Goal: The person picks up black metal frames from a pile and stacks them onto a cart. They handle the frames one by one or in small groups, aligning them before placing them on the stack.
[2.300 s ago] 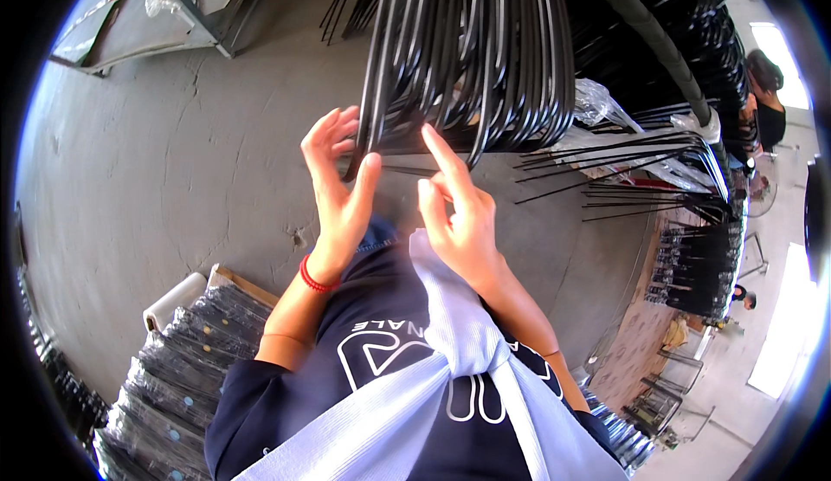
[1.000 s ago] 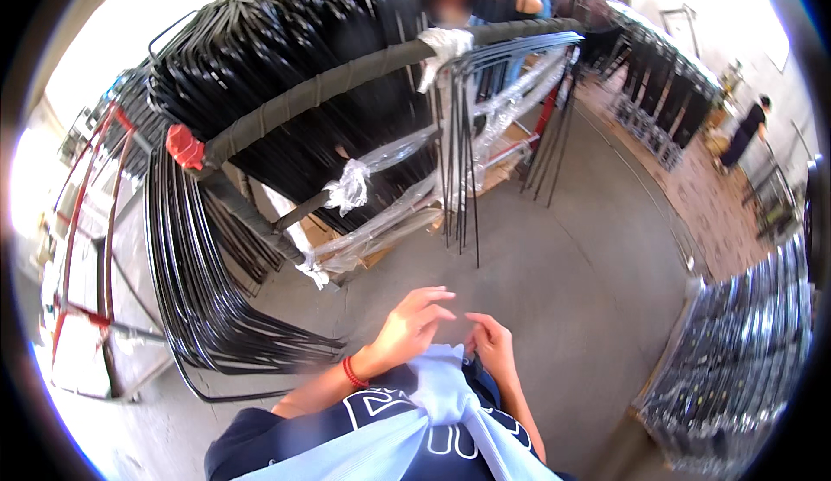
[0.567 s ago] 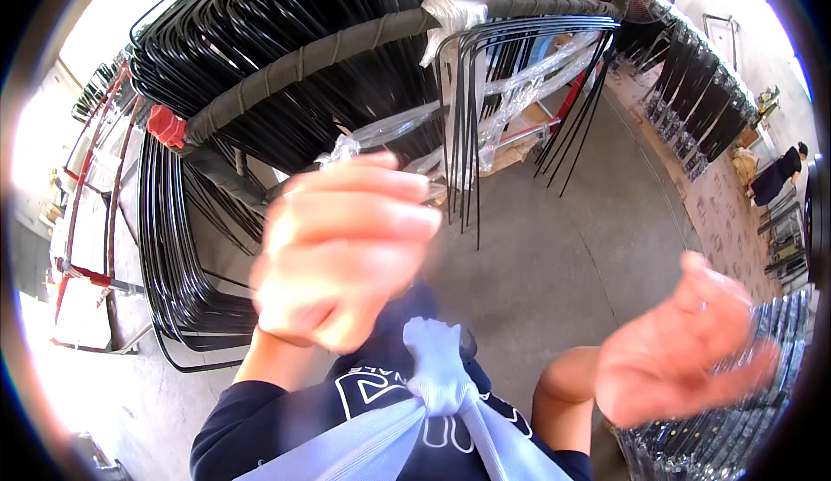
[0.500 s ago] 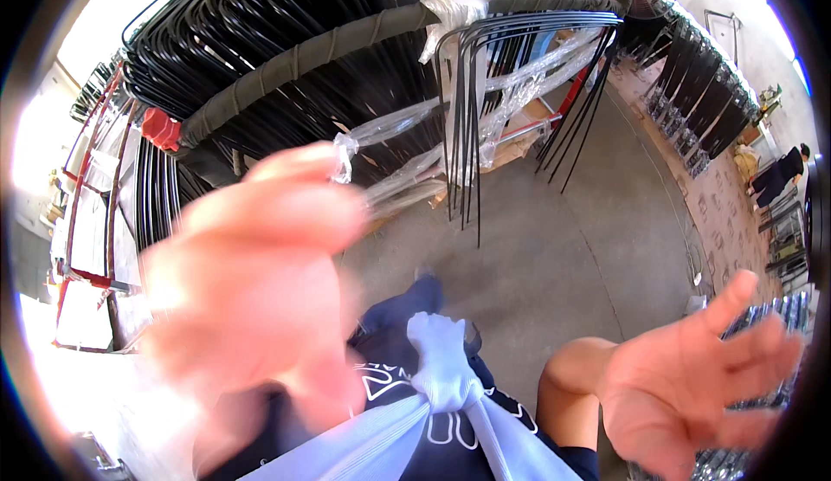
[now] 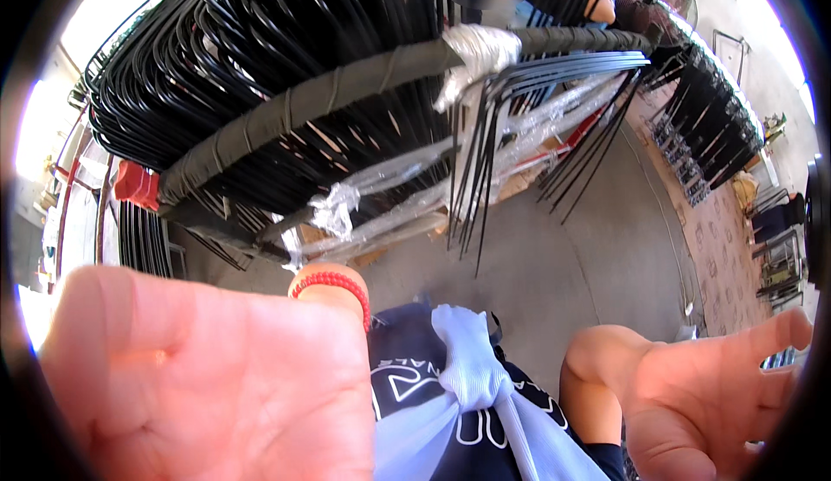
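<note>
My left hand (image 5: 225, 377) is large and close at the lower left, its flat palm turned up toward the view. A red beaded bracelet (image 5: 333, 285) circles the wrist, and the fingers run out past the picture's edge. Nothing lies on the palm. My right hand (image 5: 710, 394) is at the lower right, palm showing and fingers apart, also holding nothing. Ahead stands a rack with a dark wrapped bar (image 5: 346, 83). Thin black bent rods (image 5: 554, 67) hang over its right part, beside crumpled clear plastic wrap (image 5: 480, 52).
Behind the bar are many black bent tubes (image 5: 260, 31). A red cap (image 5: 137, 185) covers the bar's left end. Another person's arm (image 5: 597, 0) shows behind the rack. More dark hanging pieces (image 5: 701, 126) stand at right, near a person (image 5: 775, 221) in dark clothing.
My left hand has moved down and left, turning its palm into view. My right hand has dropped slightly, toward the right edge. The rack appears lower in the picture.
</note>
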Motion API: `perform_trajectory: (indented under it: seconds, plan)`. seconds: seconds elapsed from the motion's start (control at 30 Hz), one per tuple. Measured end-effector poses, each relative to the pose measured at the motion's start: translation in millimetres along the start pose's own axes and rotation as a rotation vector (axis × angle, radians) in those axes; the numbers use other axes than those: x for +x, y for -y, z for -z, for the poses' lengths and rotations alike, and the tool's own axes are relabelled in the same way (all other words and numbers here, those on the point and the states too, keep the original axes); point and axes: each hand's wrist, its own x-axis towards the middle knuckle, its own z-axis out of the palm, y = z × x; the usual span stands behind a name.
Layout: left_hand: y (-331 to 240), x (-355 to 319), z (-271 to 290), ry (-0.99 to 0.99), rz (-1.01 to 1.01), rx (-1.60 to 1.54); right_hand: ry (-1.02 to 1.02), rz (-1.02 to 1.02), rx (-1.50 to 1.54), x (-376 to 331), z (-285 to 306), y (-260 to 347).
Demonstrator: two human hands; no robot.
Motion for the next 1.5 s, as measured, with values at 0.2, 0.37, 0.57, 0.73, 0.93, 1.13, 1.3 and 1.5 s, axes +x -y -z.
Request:
perform_trajectory:
  seconds: [0.2, 0.37, 0.57, 0.73, 0.93, 1.13, 1.3, 1.5]
  plan:
    - [37.5, -0.6, 15.9, -0.073, -0.014, 0.088, -0.117, -0.159, 0.035, -24.7, -29.6, -29.6]
    - [60.2, -14.5, 29.3, -0.075, 0.158, 0.165, -0.211, -0.496, -0.034, -63.4, -40.3, -49.5]
    - [96.6, -124.5, 37.7, 0.305, 0.977, 0.084, 0.036, -1.354, 0.041, -192.9, -37.8, -71.7]
    - [70.3, -199.9, 31.2, 0.713, 1.2, 0.077, 0.301, -1.583, 0.068, -284.1, -20.2, -67.1]
    - [24.9, -259.7, 44.8, 0.903, 1.483, 0.035, 0.378, -1.758, 0.295, -312.2, -2.6, -66.8]
    - [22.6, -280.0, 9.3, 0.836, 1.53, 0.058, 0.455, -1.792, 0.418, -318.8, 27.1, -81.1]
    - [54.9, -267.5, -35.3, 0.863, 1.294, 0.21, 0.623, -1.737, 0.446, -326.0, 52.9, -96.8]
    - [86.5, -270.8, -73.6, 0.848, 1.067, 0.475, 0.512, -1.743, 0.566, -320.2, 65.0, -108.0]
